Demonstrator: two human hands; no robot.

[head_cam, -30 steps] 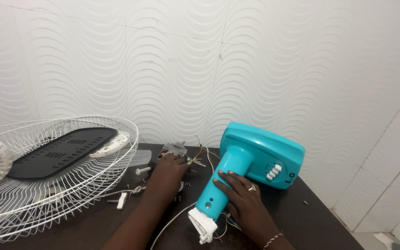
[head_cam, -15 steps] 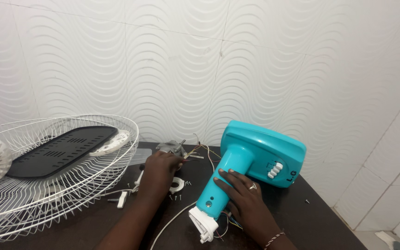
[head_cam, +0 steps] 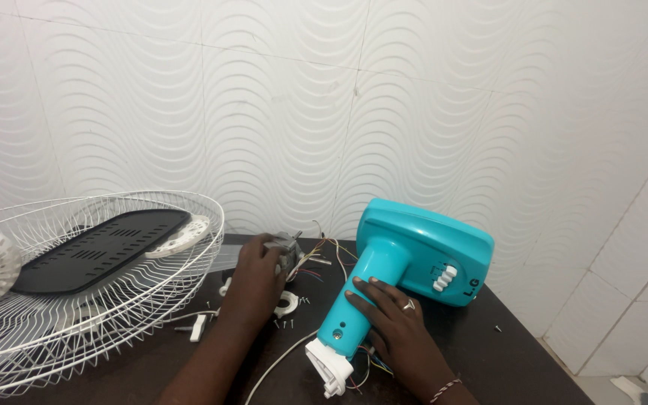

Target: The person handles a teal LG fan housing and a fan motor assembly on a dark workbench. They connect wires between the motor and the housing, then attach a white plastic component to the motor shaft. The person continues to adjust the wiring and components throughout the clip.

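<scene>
While the right hand (head_cam: 393,319) lies flat over the neck of the teal fan base (head_cam: 406,262), its fingers spread and pressing rather than closing round anything, the left hand (head_cam: 258,281) is curled over a small grey motor part (head_cam: 283,244) at the far middle of the dark bench (head_cam: 504,360). How firmly those left fingers grip cannot be told, since the back of the hand hides them; they look bent and partly closed on the part. The teal base lies tipped on its side, its long axis running from the white plug end (head_cam: 329,365) at the near middle up and away to the broad foot at the far right, where white push buttons (head_cam: 445,278) show. Coloured wires (head_cam: 316,259) trail from the motor part toward the neck, so the part lies just left of and beyond the base, nearer the left hand. A white ring (head_cam: 288,302) and loose screws (head_cam: 285,324) lie just near of the left hand. Further left, a white wire fan guard (head_cam: 159,281) holds a black slotted panel (head_cam: 99,247).
</scene>
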